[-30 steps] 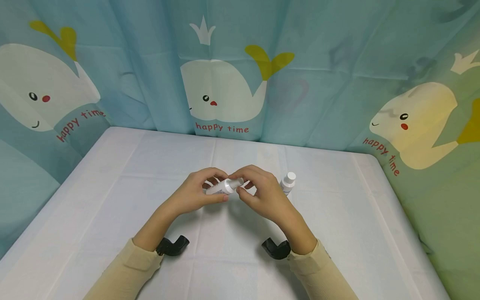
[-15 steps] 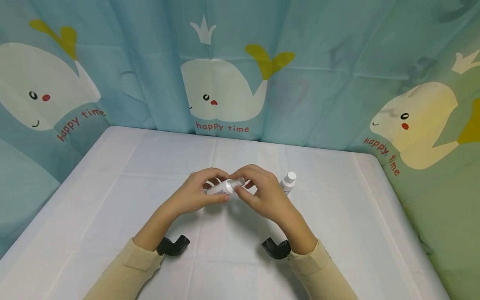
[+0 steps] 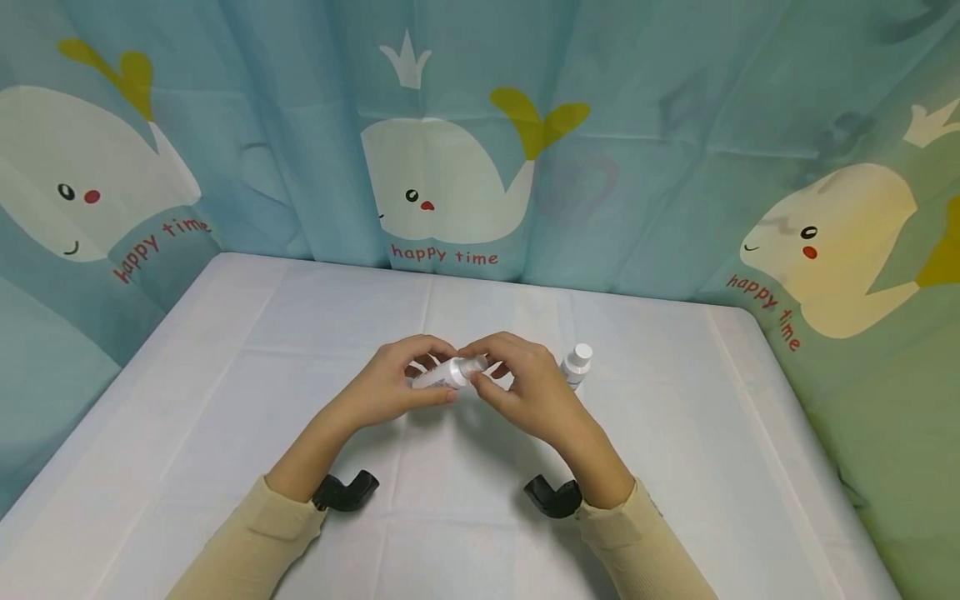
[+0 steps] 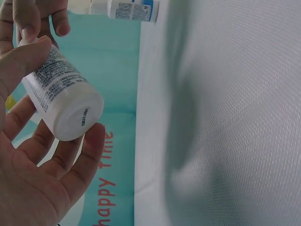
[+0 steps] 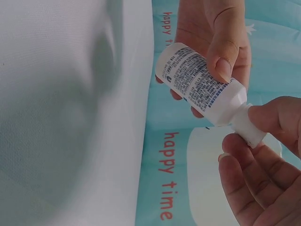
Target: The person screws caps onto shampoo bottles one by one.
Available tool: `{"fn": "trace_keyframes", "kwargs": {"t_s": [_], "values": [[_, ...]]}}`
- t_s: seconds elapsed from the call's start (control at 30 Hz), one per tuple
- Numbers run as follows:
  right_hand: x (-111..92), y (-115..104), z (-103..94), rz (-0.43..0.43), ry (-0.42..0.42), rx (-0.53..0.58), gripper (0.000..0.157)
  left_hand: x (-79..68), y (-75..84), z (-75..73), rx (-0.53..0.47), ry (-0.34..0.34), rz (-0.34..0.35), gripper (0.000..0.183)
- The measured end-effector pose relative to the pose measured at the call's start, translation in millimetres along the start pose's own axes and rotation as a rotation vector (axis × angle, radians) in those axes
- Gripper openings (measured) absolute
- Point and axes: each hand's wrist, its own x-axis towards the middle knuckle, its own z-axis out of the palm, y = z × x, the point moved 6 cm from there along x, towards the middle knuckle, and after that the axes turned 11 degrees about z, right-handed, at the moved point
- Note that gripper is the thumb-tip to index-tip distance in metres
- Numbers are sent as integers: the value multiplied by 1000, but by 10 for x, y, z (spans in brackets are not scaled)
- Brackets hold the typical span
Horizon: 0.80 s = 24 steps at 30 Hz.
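A small white bottle (image 3: 437,377) is held tilted above the table, its cap end toward the right. My left hand (image 3: 382,385) grips the bottle's body between thumb and fingers; dense printed text covers its label in both wrist views. The thumb and fingertips of my right hand (image 3: 532,387) pinch the white cap (image 5: 245,125) at the neck. In the left wrist view the flat bottle base (image 4: 83,115) faces the camera with a small dark stamp on it. Partly behind my right hand, a second white bottle (image 3: 577,363) stands upright with its cap on.
A white cloth covers the table (image 3: 300,333). Behind it hangs a blue-green curtain (image 3: 637,208) printed with white whales. Black curved pieces (image 3: 348,492) stick out at both wrists, near the beige sleeves.
My right thumb has shifted slightly left on the cap since the earliest frame. The grip on the bottle and the second bottle's place look the same.
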Motion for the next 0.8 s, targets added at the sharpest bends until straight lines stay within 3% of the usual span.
{"fn": "trace_keyframes", "kwargs": {"t_s": [0.8], "values": [[-3,-2,-4,8,14,7,21,-1,14,9,-18,-1,13,38]]}}
